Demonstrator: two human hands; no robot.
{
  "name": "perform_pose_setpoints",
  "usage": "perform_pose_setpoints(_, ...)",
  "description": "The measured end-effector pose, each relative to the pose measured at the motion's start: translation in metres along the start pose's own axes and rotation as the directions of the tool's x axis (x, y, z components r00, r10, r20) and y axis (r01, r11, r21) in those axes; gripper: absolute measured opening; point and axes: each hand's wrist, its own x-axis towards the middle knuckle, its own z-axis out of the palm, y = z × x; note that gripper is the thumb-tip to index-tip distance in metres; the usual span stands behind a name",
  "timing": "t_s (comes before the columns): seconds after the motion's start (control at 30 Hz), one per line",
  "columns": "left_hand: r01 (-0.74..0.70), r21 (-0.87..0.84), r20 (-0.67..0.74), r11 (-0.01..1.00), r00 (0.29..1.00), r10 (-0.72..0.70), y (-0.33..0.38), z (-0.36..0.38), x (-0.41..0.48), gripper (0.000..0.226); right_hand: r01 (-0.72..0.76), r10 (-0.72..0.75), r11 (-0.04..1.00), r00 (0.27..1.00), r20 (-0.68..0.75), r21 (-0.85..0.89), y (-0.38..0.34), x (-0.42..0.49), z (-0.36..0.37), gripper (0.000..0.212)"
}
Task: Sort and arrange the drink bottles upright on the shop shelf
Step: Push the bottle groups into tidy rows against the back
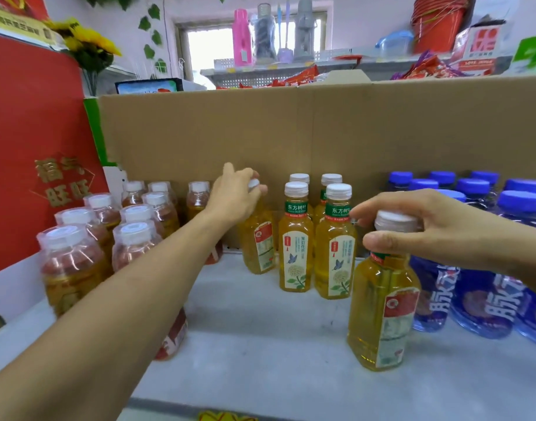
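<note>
- The left hand [236, 194] reaches to the back of the pale grey shelf board [260, 344]. Its fingers are curled over the white screw cap of a clear, square-shouldered plastic bottle of golden tea [258, 241] with a red-and-white label.
- That bottle leans slightly, close to the cardboard. I cannot tell whether its base touches the board.
- The right hand [436, 226] pinches the ribbed white cap of a nearer golden tea bottle [382, 308] between thumb and fingertips. This bottle has the same faceted shape and red label and sits at the front right, a little tilted.
- Between the two held bottles, four green-banded tea bottles [295, 247] stand upright in two tight rows. Their smooth cream labels show a flower and a bird.
- To the left is a cluster of amber drink bottles [71, 262]. Their white caps are wrapped in glossy, crinkled shrink film.
- To the right, rounded blue plastic bottles [479, 299] with blue caps and large white characters are packed close together, just beside the nearer golden tea bottle.
- A plain brown corrugated cardboard sheet [291, 132], matt and creased vertically, forms the back wall.
- A glossy red carton with gold characters [33, 132] closes off the left side.
</note>
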Motion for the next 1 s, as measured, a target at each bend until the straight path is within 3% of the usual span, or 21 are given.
perform_pose_setpoints(0.13,-0.081,0.172,-0.049,0.982,0.995,0.090,0.005,-0.024,-0.011,0.034,-0.017,0.018,0.999,1.000,0.013,-0.034,0.005,0.003,0.000,0.033)
perform_pose_setpoints(0.27,-0.108,0.208,-0.029,0.972,0.993,0.117,0.020,-0.039,-0.019,0.022,-0.045,0.047,0.996,0.999,0.026,-0.081,0.008,0.005,-0.003,0.041)
perform_pose_setpoints(0.37,-0.155,0.206,0.089,0.966,0.986,0.140,0.034,-0.042,-0.026,0.014,-0.056,0.061,0.993,0.997,0.043,-0.102,0.008,0.006,-0.003,0.041)
perform_pose_setpoints(0.5,-0.232,0.397,0.065,0.888,0.972,0.225,0.061,-0.029,-0.038,0.040,-0.034,0.033,0.994,0.999,-0.007,-0.102,0.009,0.005,-0.002,0.047)
perform_pose_setpoints(0.6,-0.198,0.554,0.003,0.809,0.972,0.236,0.072,-0.020,-0.044,0.060,-0.024,0.019,0.995,0.998,-0.061,-0.094,0.009,0.004,0.001,0.049)
perform_pose_setpoints(0.67,-0.168,0.563,-0.004,0.809,0.979,0.206,0.075,-0.021,-0.047,0.070,-0.031,0.023,0.997,0.995,-0.101,-0.074,0.010,0.002,0.005,0.049)
perform_pose_setpoints(0.77,-0.171,0.436,0.027,0.884,0.984,0.177,0.071,-0.021,-0.053,0.075,-0.040,0.036,0.999,0.983,-0.181,-0.019,0.013,-0.002,0.015,0.051)
perform_pose_setpoints(0.87,-0.152,0.015,0.044,0.988,0.987,0.151,0.052,-0.022,-0.073,0.061,-0.073,0.083,0.996,0.970,-0.229,0.053,0.015,-0.015,0.026,0.061)
perform_pose_setpoints(0.93,-0.072,-0.334,0.093,0.940,0.990,0.108,0.032,-0.019,-0.096,0.061,-0.119,0.153,0.978,0.967,-0.203,0.169,0.023,-0.028,0.040,0.070)
perform_pose_setpoints(1.0,0.080,-0.512,0.251,0.855,0.966,0.060,0.011,-0.007,-0.120,0.071,-0.180,0.228,0.944,0.961,-0.156,0.277,0.037,-0.044,0.062,0.081)
